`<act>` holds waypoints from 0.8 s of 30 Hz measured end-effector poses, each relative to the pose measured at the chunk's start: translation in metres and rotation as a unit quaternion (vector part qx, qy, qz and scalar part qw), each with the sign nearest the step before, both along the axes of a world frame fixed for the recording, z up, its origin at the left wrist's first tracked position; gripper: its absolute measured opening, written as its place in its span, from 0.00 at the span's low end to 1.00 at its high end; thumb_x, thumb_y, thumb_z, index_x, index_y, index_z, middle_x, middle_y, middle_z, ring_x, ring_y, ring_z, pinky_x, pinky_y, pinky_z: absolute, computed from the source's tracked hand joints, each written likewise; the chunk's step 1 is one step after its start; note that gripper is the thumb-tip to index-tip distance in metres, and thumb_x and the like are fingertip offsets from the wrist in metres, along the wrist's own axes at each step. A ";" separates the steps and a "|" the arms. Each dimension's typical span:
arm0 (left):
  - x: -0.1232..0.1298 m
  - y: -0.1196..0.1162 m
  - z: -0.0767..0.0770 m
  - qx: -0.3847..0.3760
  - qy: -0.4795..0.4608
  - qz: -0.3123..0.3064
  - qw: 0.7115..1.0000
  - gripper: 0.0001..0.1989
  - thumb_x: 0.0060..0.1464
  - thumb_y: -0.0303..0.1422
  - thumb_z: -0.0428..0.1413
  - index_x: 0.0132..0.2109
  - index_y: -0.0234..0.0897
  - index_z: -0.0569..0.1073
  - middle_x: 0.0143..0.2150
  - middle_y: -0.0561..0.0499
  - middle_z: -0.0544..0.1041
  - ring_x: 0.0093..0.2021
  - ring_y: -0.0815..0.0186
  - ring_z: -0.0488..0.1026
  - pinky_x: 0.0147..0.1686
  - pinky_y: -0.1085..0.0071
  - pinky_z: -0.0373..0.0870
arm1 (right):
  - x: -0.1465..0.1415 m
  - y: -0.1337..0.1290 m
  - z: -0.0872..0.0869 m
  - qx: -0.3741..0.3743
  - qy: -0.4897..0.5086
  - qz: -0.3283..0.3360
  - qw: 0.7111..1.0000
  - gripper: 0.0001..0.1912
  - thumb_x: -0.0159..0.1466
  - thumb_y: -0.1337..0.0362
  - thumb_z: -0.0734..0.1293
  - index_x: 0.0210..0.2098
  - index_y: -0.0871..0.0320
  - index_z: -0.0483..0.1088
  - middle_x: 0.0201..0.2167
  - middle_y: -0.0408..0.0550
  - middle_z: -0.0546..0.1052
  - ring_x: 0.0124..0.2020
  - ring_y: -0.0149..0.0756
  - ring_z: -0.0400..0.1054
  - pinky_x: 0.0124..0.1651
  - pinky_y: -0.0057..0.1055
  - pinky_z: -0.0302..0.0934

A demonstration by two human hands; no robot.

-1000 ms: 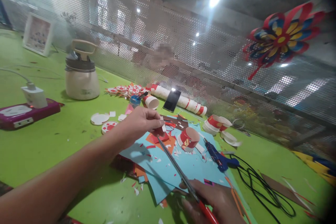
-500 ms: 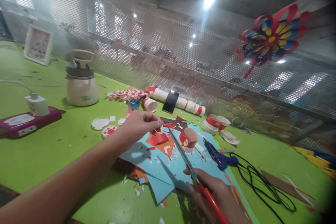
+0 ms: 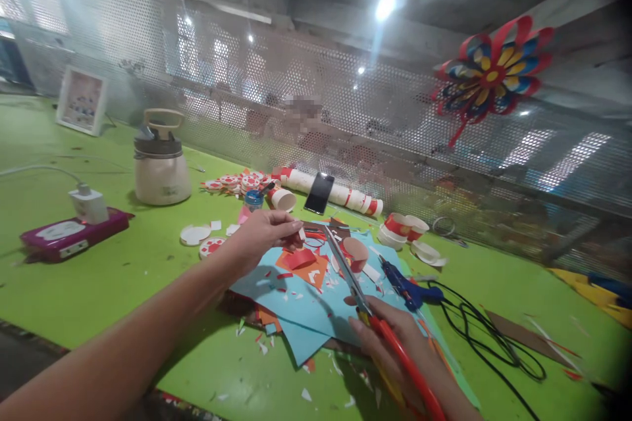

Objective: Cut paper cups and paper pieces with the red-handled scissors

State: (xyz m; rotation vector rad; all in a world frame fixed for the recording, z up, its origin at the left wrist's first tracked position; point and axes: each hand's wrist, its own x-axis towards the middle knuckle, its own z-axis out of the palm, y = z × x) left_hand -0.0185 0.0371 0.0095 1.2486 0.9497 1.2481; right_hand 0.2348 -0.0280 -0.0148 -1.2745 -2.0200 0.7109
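My left hand point(image 3: 270, 235) is closed in a pinch on a small piece of paper point(image 3: 301, 235), mostly hidden by the fingers. In my right hand point(image 3: 402, 335) is a pair of scissors point(image 3: 348, 270) with red and yellow handles. Its long blades point up and away, close to the left fingertips, and look nearly closed. Under both hands lie light blue paper sheets point(image 3: 306, 306) strewn with red and white snippets. An orange piece of paper point(image 3: 316, 273) with a red strip point(image 3: 300, 258) rests there, beside a cut red paper-cup ring point(image 3: 354, 254).
A blue glue gun point(image 3: 412, 289) with a coiled black cable point(image 3: 474, 335) lies right. Behind are a phone point(image 3: 320, 193), a long roll of stacked cups point(image 3: 340, 192), more cup pieces point(image 3: 396, 230) and a blue-lidded jar point(image 3: 253, 199). Left stand a lidded container point(image 3: 162, 171) and a purple power strip point(image 3: 74, 233).
The scissors have shifted slightly up, and their yellow handle now shows below the red one. The left hand keeps its pinch. The whole view has shifted slightly.
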 end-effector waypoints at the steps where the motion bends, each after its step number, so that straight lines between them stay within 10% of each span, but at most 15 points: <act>1: 0.000 0.001 -0.001 0.001 0.000 -0.004 1.000 0.11 0.49 0.36 0.60 0.26 0.32 0.74 0.25 0.50 0.75 0.29 0.69 0.71 0.36 0.68 0.68 | -0.001 -0.001 0.002 -0.004 -0.010 0.004 1.000 0.15 0.62 0.57 0.65 0.40 0.60 0.76 0.26 0.47 0.77 0.26 0.37 0.72 0.27 0.28 0.66; 24: 0.011 0.004 -0.013 0.053 0.090 0.008 0.995 0.09 0.42 0.34 0.62 0.26 0.34 0.71 0.22 0.54 0.70 0.25 0.71 0.66 0.31 0.70 0.64 | -0.003 -0.001 -0.002 0.058 -0.050 -0.037 0.996 0.17 0.62 0.56 0.62 0.42 0.58 0.76 0.29 0.49 0.81 0.31 0.45 0.76 0.29 0.33 0.67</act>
